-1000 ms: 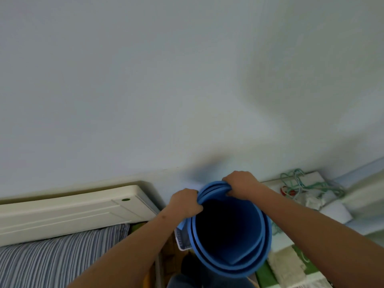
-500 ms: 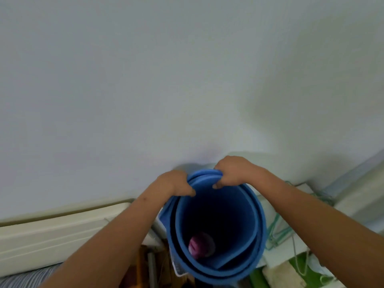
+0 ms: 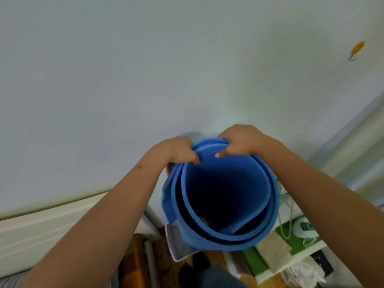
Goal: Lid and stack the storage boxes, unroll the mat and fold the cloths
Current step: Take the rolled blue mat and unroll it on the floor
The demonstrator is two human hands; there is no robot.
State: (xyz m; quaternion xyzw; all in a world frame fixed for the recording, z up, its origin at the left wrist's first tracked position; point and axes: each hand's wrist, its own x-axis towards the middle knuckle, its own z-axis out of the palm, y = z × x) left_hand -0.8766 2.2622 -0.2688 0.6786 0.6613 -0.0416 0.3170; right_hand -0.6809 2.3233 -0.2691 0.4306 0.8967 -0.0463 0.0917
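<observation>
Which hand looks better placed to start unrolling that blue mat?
Probably the left hand: it grips the rim of the rolled blue foam mat just above the loose outer flap. The right hand grips the rim farther round.

A blue mat is rolled up into a big tube. It stands on end, and we look down into its dark middle. The left hand grips the top edge of the roll on one side. The right hand grips the top edge just beside it. Both hands have their fingers curled over the rim. Behind them is a plain pale wall with a small yellow thing stuck high up on it. A cream headboard is low on the left. Under the roll sits a white basket. Near it on the right are a tan cloth and some thin white cords.
</observation>
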